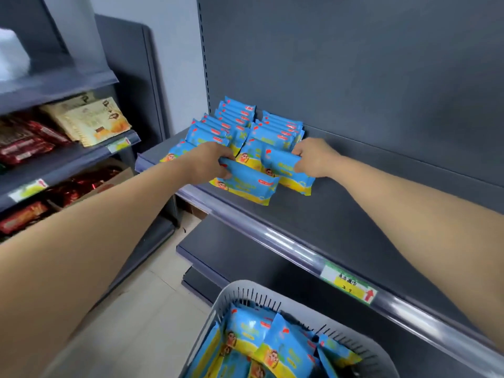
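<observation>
Shelf [341,214] stocking, mid-frame: left hand [215,162] grips front packet [251,184], right hand [313,156] grips second packet [283,165] just behind. Best slide both snug against stacked rows [237,118], upright, faces forward.

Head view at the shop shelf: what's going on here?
A person seems to be stocking a dark shelf with blue-and-yellow packets. The left hand grips the left front packet, and the right hand grips the right front packet, both resting on the shelf. Rows of the same packets stand behind them toward the back panel. A grey basket below holds spare packets.
</observation>
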Available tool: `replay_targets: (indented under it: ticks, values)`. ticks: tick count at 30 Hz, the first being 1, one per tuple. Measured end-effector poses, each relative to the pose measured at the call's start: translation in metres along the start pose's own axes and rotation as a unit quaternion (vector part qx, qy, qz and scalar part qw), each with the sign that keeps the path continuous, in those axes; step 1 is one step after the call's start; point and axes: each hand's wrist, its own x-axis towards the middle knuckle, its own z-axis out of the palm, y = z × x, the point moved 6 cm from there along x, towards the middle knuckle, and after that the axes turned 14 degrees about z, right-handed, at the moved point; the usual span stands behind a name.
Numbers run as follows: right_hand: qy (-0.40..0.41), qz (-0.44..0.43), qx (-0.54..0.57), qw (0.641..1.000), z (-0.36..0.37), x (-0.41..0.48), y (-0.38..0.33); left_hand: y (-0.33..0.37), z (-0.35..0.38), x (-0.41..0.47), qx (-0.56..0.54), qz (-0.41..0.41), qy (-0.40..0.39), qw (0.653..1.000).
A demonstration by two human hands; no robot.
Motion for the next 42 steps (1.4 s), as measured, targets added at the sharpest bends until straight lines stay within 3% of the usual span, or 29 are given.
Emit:
replay_targets:
  ticks: [9, 19, 23, 29, 35, 42]
  values:
    - [-0.006, 0.022, 0.015, 1.0, 0.035, 0.061, -0.037, -0.074, 0.007, 0.044, -0.086, 0.043, -0.02, 0.995]
    - [0.028, 0.067, 0.025, 0.997, 0.03, 0.105, -0.046, -0.104, 0.013, 0.08, -0.138, 0.052, -0.009, 0.989]
    - [0.018, 0.077, 0.082, 0.994, 0.027, 0.105, -0.043, -0.103, 0.019, 0.092, -0.075, 0.066, -0.011, 0.995]
    - [0.077, 0.069, 0.115, 0.988, 0.017, 0.091, -0.038, -0.095, 0.028, 0.115, 0.037, 0.067, 0.003, 0.997]
    - [0.12, 0.06, 0.112, 0.985, 0.003, 0.063, -0.038, -0.078, 0.033, 0.127, 0.241, 0.097, 0.018, 0.966]
    - [0.142, 0.053, 0.075, 0.986, -0.01, 0.022, -0.039, -0.057, 0.032, 0.109, 0.282, 0.102, 0.046, 0.953]
